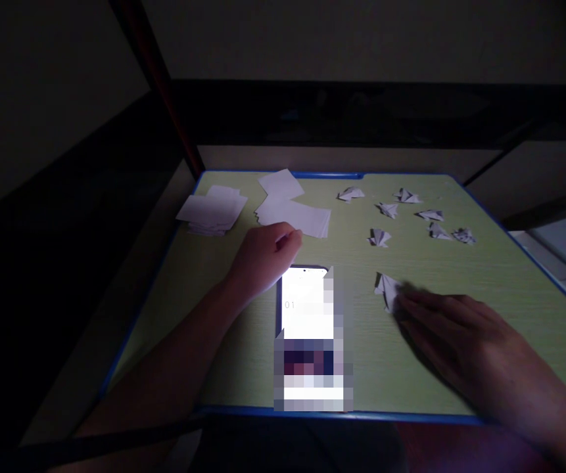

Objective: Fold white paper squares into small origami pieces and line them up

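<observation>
My right hand [467, 345] lies low over the table at the right, its fingers stretched out side by side. Their tips touch or nearly touch a small folded paper figure [386, 288], which looks like an origami frog; its right end is in shadow by the fingers. Curled into a loose fist, my left hand [267, 255] rests at the middle, with nothing visible in it. Just below that fist a lit phone [307, 302] lies on the table, its lower screen blurred out. Beyond it are loose white paper sheets [292, 218].
Another stack of white paper [213, 209] sits at the far left. Several more folded paper figures [388, 209] are scattered at the far right. The green table [352, 368] has a blue rim, and a dark wall stands behind it. The room is dim.
</observation>
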`<state>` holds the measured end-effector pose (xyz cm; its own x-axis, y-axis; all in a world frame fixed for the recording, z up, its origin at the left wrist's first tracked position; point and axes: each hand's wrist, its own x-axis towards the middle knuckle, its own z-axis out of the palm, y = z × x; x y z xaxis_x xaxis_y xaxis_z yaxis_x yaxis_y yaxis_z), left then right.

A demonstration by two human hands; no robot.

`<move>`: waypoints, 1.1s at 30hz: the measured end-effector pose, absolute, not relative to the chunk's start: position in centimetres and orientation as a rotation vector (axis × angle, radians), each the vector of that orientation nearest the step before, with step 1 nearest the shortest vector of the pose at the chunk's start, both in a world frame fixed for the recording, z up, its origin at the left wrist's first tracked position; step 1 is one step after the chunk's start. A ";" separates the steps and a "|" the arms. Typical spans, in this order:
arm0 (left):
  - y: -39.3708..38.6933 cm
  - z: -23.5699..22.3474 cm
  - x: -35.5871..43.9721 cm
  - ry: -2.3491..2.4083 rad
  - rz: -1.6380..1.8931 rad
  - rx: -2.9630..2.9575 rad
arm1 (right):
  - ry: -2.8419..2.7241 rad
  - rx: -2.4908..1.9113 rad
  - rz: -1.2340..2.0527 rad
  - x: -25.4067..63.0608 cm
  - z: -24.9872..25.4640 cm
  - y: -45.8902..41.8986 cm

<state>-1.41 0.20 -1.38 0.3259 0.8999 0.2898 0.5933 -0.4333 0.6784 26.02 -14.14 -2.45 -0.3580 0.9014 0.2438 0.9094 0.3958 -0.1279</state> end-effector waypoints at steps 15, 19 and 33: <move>0.4 -1.4 -1.8 1.284 0.925 2.178 | -2.344 -1.678 -0.141 24.4 -2.5 -15.0; 0.4 -1.3 -1.8 1.269 0.912 2.142 | -2.370 -1.674 -0.136 24.2 -2.1 -14.7; 0.3 -1.1 -1.8 1.314 0.805 2.082 | -2.333 -1.707 -0.136 24.4 -2.5 -14.9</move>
<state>-1.78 0.31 -1.12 0.3449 0.9177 0.1969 0.5921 -0.3755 0.7130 24.36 -14.88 -2.46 -0.2843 0.9249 0.2524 0.9480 0.3105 -0.0698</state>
